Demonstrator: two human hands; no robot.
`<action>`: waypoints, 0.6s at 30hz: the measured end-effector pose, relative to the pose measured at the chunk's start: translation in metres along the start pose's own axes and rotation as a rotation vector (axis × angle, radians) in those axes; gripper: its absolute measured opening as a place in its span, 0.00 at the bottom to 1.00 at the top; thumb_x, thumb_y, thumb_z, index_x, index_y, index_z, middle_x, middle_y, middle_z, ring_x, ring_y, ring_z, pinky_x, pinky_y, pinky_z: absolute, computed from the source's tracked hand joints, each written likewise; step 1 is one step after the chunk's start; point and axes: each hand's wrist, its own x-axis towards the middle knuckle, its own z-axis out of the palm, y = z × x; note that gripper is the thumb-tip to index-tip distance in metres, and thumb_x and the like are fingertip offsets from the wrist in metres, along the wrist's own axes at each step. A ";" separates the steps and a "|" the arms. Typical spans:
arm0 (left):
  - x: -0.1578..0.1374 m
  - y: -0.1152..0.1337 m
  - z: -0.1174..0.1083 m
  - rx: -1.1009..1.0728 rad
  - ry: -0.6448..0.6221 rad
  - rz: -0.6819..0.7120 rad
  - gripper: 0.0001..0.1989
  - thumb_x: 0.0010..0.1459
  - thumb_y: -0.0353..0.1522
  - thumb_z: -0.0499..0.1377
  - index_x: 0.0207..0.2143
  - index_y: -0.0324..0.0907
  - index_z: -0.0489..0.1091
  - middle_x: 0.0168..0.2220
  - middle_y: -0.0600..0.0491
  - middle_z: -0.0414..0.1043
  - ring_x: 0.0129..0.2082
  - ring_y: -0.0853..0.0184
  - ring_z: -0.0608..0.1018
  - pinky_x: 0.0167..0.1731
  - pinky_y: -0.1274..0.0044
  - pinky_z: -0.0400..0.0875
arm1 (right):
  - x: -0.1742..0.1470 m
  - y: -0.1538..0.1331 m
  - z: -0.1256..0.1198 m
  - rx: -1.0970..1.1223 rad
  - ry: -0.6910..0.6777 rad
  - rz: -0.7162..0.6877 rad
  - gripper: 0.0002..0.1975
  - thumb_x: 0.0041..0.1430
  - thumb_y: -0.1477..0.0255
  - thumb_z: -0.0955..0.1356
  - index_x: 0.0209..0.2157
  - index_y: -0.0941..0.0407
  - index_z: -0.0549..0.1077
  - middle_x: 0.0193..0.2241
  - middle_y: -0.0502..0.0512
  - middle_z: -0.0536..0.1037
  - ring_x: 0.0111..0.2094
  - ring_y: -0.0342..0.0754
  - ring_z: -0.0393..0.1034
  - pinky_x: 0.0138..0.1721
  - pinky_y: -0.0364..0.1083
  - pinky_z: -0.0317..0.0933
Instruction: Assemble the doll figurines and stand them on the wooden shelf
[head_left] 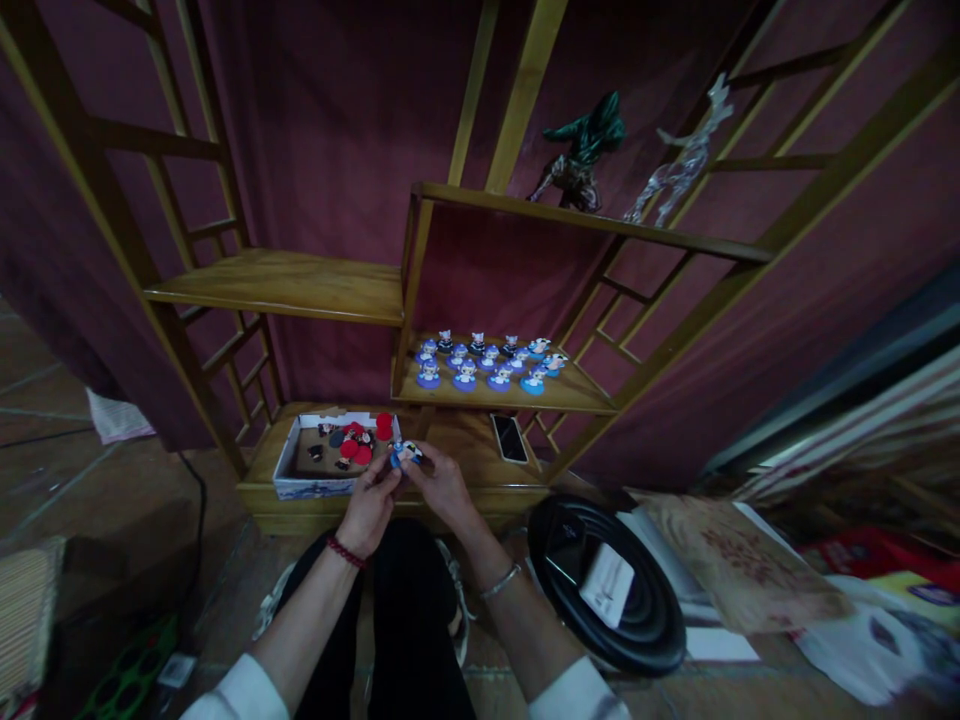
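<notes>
Just below frame centre, the left hand and right hand pinch a blue figurine, too small to judge complete; mid-frame, figurines stand in rows, seemingly done; lower left of centre, red pieces remain boxed.

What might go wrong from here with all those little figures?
The small blue figurine is pinched between the fingers of the left hand and right hand, so it might slip. The purple-based figurines stand close together on the shelf; a bump could perhaps topple several.
</notes>
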 end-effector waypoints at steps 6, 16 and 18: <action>0.000 -0.002 -0.001 -0.014 0.002 0.002 0.15 0.40 0.26 0.62 0.35 0.41 0.71 0.38 0.53 0.72 0.43 0.67 0.70 0.48 0.73 0.60 | -0.004 0.003 0.001 0.038 -0.017 0.004 0.16 0.49 0.70 0.65 0.43 0.52 0.68 0.39 0.50 0.74 0.39 0.44 0.68 0.43 0.45 0.62; 0.001 -0.003 0.003 -0.034 0.001 0.010 0.14 0.40 0.25 0.62 0.34 0.41 0.71 0.36 0.53 0.72 0.38 0.70 0.72 0.45 0.74 0.61 | -0.002 0.006 -0.001 0.085 -0.042 0.016 0.16 0.49 0.69 0.65 0.43 0.52 0.69 0.39 0.50 0.75 0.39 0.45 0.69 0.43 0.45 0.62; 0.000 -0.003 0.002 -0.032 0.014 -0.003 0.14 0.40 0.25 0.62 0.33 0.40 0.71 0.35 0.53 0.73 0.38 0.69 0.72 0.45 0.73 0.62 | -0.003 0.006 -0.001 0.072 -0.050 0.024 0.16 0.49 0.69 0.66 0.43 0.52 0.69 0.38 0.50 0.75 0.39 0.45 0.69 0.43 0.46 0.62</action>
